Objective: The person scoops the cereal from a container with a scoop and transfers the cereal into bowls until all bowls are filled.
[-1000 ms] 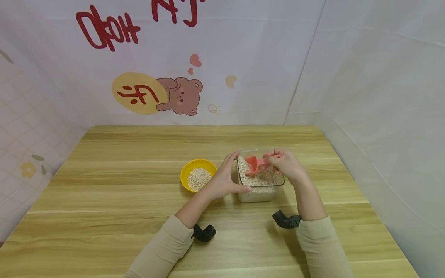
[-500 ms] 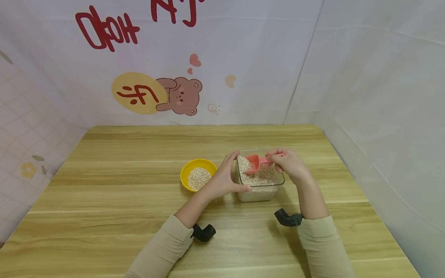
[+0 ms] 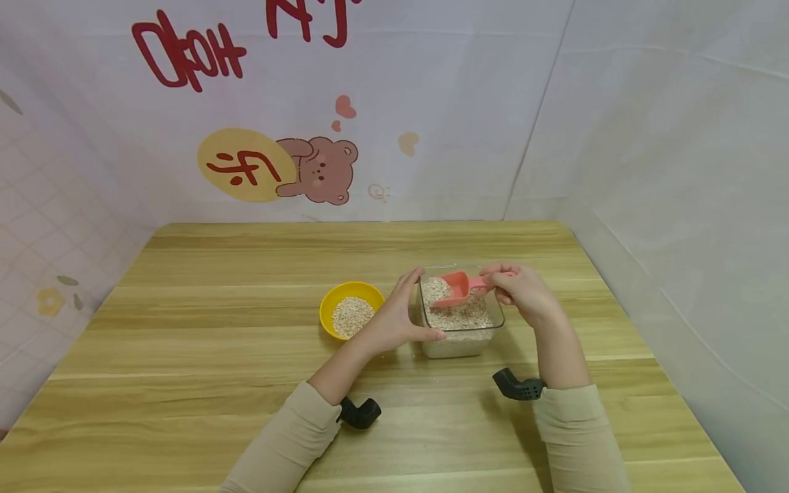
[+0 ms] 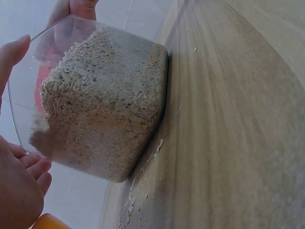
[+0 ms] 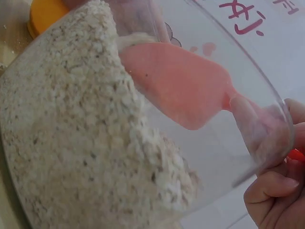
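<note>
A clear rectangular container point(image 3: 457, 349), filled with oat flakes point(image 3: 464, 317), stands right of the table's middle. Its left side is gripped by my left hand point(image 3: 394, 323), thumb at the front and fingers toward the back. My right hand point(image 3: 524, 291) pinches the handle of a pink scoop point(image 3: 457, 286). The scoop lies inside the container's rim, its mouth pointing left against the oats. In the right wrist view, the scoop point(image 5: 181, 83) shows through the clear wall, its tip at the oat slope. The left wrist view shows the container point(image 4: 105, 100) with my left fingers point(image 4: 40, 169) against it.
A yellow bowl point(image 3: 330, 305) with some oats point(image 3: 353, 316) sits just left of the container, partly behind my left hand. Loose flakes point(image 4: 158, 145) lie on the wooden table point(image 3: 216, 356) beside the container. White printed cloth point(image 3: 462, 137) walls the back and sides.
My right hand and the pink scoop have shifted slightly to the right within the container. The left hand, container and yellow bowl stay in place.
</note>
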